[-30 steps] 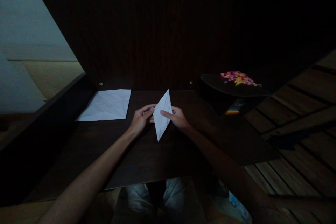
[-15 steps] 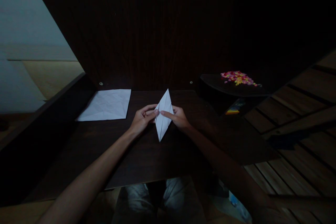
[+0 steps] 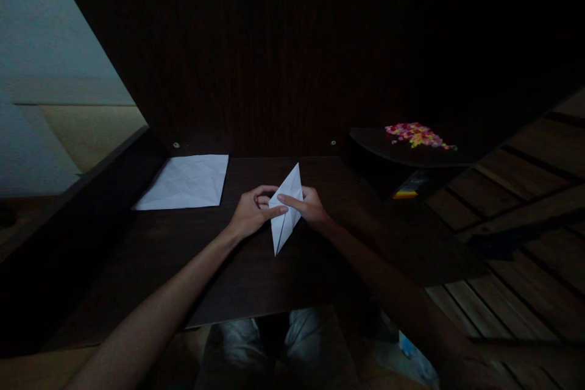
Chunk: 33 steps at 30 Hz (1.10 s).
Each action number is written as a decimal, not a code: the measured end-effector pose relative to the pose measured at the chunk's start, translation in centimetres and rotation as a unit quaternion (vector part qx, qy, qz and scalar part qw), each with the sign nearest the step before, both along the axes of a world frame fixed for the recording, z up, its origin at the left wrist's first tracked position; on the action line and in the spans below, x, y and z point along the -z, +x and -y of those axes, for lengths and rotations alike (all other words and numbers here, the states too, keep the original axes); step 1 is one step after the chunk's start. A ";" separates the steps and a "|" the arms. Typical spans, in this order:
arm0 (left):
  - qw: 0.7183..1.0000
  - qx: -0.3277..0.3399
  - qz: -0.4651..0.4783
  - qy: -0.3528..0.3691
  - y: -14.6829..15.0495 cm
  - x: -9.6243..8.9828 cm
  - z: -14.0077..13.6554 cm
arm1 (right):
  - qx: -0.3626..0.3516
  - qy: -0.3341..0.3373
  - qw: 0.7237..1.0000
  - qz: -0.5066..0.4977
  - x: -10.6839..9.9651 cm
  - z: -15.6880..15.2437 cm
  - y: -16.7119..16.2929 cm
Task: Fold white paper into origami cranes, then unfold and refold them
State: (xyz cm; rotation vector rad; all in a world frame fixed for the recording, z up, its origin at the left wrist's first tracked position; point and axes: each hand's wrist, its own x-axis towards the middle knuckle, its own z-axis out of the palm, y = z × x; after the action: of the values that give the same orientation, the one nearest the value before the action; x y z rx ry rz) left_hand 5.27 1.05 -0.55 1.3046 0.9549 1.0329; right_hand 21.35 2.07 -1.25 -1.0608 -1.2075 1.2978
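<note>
A white sheet of paper folded into a narrow diamond point(image 3: 283, 228) is held between my two hands above the dark desk. My left hand point(image 3: 251, 212) grips its left edge, the thumb lying across the front near the middle crease and the fingers partly behind. From the other side my right hand point(image 3: 311, 204) pinches it, thumb flat on the upper front and the remaining fingers hidden behind the paper. The diamond leans, its top point to the right and its bottom point toward me.
Creased white paper point(image 3: 187, 183) lies at the desk's left, beside a raised dark side board point(image 3: 91, 207). On a rounded shelf point(image 3: 365, 140) at right sits a pile of small pink, red and yellow pieces point(image 3: 417, 135). A tall dark panel point(image 3: 256, 55) closes the back.
The folded paper has tilted further clockwise and moved slightly toward me. My left thumb has slid right and down across its front, now below the right thumb.
</note>
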 end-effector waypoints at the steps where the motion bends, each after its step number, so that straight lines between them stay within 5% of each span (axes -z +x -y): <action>1: 1.000 0.006 0.000 -0.002 0.0 0.0 0.0 | 0.004 -0.007 1.000 -0.006 -0.1 0.0 0.0; 17: 0.997 0.079 0.016 0.004 0.2 -0.3 0.7 | 0.104 -0.008 0.994 -0.036 -0.4 -0.5 0.5; 24: 0.994 0.076 -0.015 0.076 0.3 -0.2 0.7 | 0.089 0.009 0.996 -0.014 -0.3 -0.5 0.2; 33: 0.996 0.009 -0.057 0.070 0.1 -0.1 0.6 | 0.038 0.094 0.995 0.023 0.4 -0.6 -0.2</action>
State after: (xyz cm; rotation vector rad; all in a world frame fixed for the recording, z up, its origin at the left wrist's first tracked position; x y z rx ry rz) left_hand 5.36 0.42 -0.45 1.5004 0.9681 1.0349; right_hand 21.19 2.65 -1.66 -0.9938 -1.2843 1.0831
